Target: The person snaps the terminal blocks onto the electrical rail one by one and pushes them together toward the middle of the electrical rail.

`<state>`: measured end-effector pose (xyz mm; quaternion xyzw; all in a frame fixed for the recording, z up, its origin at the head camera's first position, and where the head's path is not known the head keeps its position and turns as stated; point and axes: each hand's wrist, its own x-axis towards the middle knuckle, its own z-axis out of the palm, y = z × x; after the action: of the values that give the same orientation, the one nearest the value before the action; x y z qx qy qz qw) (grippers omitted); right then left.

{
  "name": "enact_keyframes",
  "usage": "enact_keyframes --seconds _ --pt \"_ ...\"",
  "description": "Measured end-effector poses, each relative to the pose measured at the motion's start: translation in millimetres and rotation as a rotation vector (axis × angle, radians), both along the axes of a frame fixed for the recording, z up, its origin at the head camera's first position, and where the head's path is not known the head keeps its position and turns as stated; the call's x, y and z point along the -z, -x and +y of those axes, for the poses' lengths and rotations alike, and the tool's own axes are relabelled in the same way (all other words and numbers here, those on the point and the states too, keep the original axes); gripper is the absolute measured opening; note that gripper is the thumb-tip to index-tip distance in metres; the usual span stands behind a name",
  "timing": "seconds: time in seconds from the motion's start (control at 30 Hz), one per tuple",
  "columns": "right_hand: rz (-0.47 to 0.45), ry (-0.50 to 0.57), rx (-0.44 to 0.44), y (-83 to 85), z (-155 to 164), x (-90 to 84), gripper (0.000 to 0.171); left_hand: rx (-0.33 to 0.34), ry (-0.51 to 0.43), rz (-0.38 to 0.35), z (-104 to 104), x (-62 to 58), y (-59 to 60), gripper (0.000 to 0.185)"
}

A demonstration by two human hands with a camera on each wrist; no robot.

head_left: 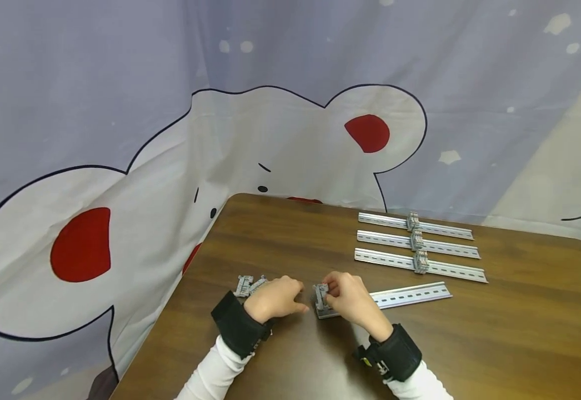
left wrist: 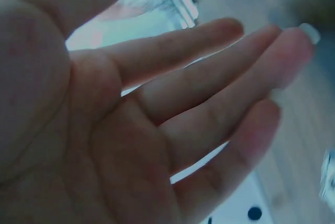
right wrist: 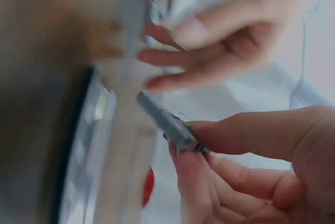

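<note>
My right hand (head_left: 349, 300) curled over the near rail's (head_left: 410, 295) left end on the counter (head_left: 520, 333), pinching a grey terminal block (head_left: 321, 297). My left hand (head_left: 274, 298) rested just beside it, fingers relaxed and holding nothing.

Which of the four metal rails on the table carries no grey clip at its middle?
The nearest DIN rail, by the right hand; the three far rails each carry one clip at their middle.
</note>
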<state>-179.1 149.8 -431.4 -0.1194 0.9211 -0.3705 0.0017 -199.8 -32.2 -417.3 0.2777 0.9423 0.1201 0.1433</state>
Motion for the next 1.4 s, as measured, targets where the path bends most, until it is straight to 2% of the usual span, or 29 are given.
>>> enact_keyframes --seconds 0.17,0.23,0.37,0.6,0.9,1.07,1.2,1.4 --pt "-0.039 -0.081 0.096 1.3 10.1 -6.3 0.006 0.020 0.013 0.102 12.4 14.7 -3.9 0.033" --pt "-0.062 -0.132 0.096 0.6 11.0 -5.4 0.001 0.019 0.021 0.136 16.5 19.8 -5.3 0.033" --pt "-0.074 -0.205 0.088 -1.7 9.3 -1.6 0.008 -0.010 0.021 0.187 24.1 26.4 -7.2 0.038" --pt "-0.057 -0.234 0.083 -4.1 4.5 2.0 0.015 -0.029 0.007 0.219 33.5 29.4 -8.1 0.036" --pt "0.039 -0.299 0.092 -7.7 -2.5 8.2 0.030 -0.039 -0.014 0.268 38.2 32.8 -7.9 0.028" --pt "0.078 -0.371 0.069 -9.2 -7.0 12.3 0.037 -0.041 -0.032 0.299 39.7 34.1 -9.0 0.029" --pt "0.054 -0.419 0.045 -8.9 -8.9 15.1 0.036 -0.049 -0.052 0.308 39.7 36.1 -9.4 0.027" --pt "-0.051 -0.417 -0.013 -2.9 -8.7 16.2 0.036 -0.078 -0.099 0.263 37.2 39.1 -7.6 0.026"
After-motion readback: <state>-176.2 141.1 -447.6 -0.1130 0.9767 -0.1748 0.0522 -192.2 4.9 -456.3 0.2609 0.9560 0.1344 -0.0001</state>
